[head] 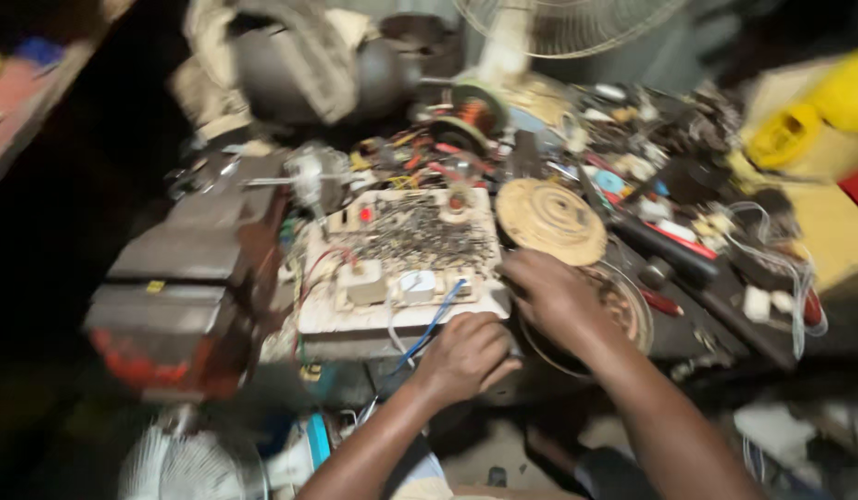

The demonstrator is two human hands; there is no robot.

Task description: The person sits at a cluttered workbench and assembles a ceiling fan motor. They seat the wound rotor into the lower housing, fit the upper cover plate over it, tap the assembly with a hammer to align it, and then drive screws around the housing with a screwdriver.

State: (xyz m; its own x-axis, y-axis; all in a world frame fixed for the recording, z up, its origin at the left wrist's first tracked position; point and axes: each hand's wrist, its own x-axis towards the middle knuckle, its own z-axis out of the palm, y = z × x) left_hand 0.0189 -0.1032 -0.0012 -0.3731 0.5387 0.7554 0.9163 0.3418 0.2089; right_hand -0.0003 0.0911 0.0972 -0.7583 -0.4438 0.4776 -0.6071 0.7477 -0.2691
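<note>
My left hand (466,356) is curled into a fist at the near edge of a white board (401,315) covered with small metal parts and wires. Its fingers seem to pinch something small and dark, but blur hides what. My right hand (549,296) lies over the rim of a round metal part (633,315), perhaps a fan motor housing, and covers its left side. A round tan disc (551,220) lies just beyond the right hand.
A grey and red bench vise (174,296) stands at the left. Fans (577,23) rise at the back and sit low at the front left (184,468). Tools, wires and screwdrivers (670,245) crowd the right side. Yellow containers (799,130) sit far right.
</note>
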